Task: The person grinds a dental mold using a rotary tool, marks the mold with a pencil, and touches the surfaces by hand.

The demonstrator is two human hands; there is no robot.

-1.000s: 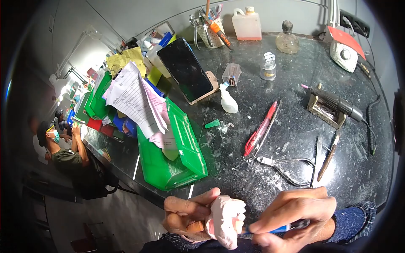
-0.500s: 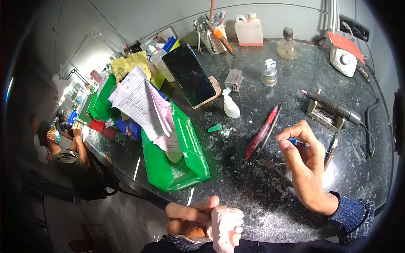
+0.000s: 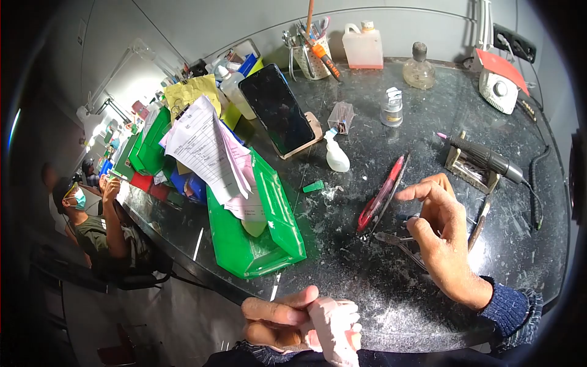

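Note:
At the bottom centre, my left hand [image 3: 278, 319] is closed round a pale dental model [image 3: 333, 330] with teeth and pink material on its right side. My right hand [image 3: 443, 238] is raised over the bench at right, its fingers curled round a pen-like tool [image 3: 406, 216], mostly hidden by the fingers. Under and beside that hand lie metal pliers [image 3: 397, 240], partly covered. Just left of it is a red tool [image 3: 382, 196] with a thin dark instrument along its side.
A green bin [image 3: 244, 244] holds papers [image 3: 205, 147]. Behind stand a phone [image 3: 278, 110], a white dropper bottle [image 3: 337, 153], a jar [image 3: 392, 110] and a glass bottle [image 3: 419, 70]. A handpiece [image 3: 489, 156] rests on its stand. A masked person [image 3: 98, 220] sits at far left.
My right hand has moved up and away from the model, still holding the slim tool. The model has tilted a little in my left hand. The other person's arm has shifted.

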